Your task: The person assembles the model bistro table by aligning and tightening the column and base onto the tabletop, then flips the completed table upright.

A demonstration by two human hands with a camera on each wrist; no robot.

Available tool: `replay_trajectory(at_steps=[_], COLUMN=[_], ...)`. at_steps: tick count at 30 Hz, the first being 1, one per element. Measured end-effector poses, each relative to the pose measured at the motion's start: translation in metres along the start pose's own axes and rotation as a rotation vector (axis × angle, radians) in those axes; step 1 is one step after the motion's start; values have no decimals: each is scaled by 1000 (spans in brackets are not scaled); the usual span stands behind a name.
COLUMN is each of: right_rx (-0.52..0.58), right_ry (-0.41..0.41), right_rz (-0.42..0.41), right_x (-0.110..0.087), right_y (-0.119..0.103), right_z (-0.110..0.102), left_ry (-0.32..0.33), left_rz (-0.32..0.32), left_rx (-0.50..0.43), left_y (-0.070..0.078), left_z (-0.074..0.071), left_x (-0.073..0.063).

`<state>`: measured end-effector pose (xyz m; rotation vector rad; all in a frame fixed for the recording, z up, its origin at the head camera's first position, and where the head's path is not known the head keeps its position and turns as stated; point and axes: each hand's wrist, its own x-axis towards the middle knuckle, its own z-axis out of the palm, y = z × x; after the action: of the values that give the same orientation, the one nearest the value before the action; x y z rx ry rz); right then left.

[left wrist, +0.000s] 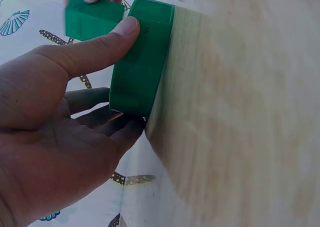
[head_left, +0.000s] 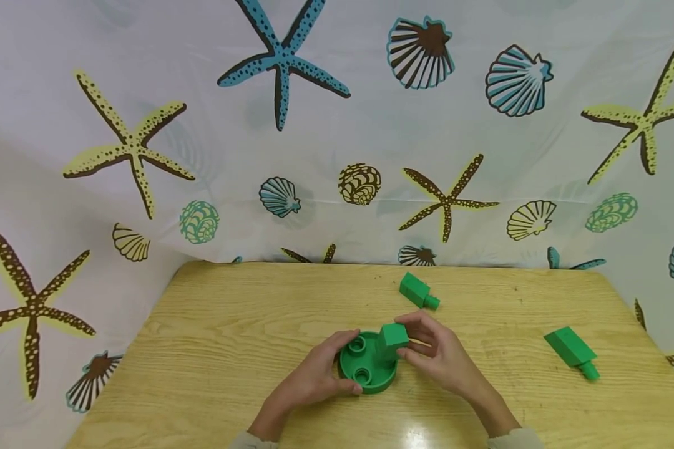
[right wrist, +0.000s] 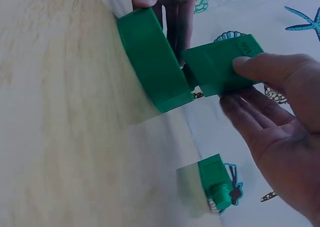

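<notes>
A round green base with a raised rim lies on the table, two ring-shaped sockets showing inside it. My left hand grips its left side, thumb at the near rim and fingers round the far side. Over the right part of the base a green block stands upright, pinched between the thumb and fingers of my right hand. In the right wrist view, the block has a narrower neck at its lower end, right at the base's rim, with a small gap under the block's body.
Another green block with a threaded peg lies on the wooden table behind my right hand. A slant-ended green block with a peg lies at the right. A white cloth with sea-shell prints hangs behind the table.
</notes>
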<state>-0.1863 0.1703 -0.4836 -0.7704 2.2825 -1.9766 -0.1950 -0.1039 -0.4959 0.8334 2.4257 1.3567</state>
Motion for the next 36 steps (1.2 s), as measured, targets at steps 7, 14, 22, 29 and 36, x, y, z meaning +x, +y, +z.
replay_trajectory(at_steps=[7, 14, 22, 29, 36], right_rx=[-5, -87, -159, -83, -31], right_ry=[30, 27, -59, -121, -125], right_rz=[32, 41, 16, -12, -12], right_x=[-3, -5, -5, -3, -3], right_y=[1, -2, -8, -8, -7], right_z=[-3, 0, -8, -13, -9], left_ry=[-2, -4, 0, 2, 2], left_rz=[-2, -4, -6, -15, -31], left_rx=[-3, -1, 3, -8, -25], left_y=[0, 1, 1, 1, -1], left_z=[0, 0, -1, -2, -2], left_x=[1, 1, 2, 2, 1])
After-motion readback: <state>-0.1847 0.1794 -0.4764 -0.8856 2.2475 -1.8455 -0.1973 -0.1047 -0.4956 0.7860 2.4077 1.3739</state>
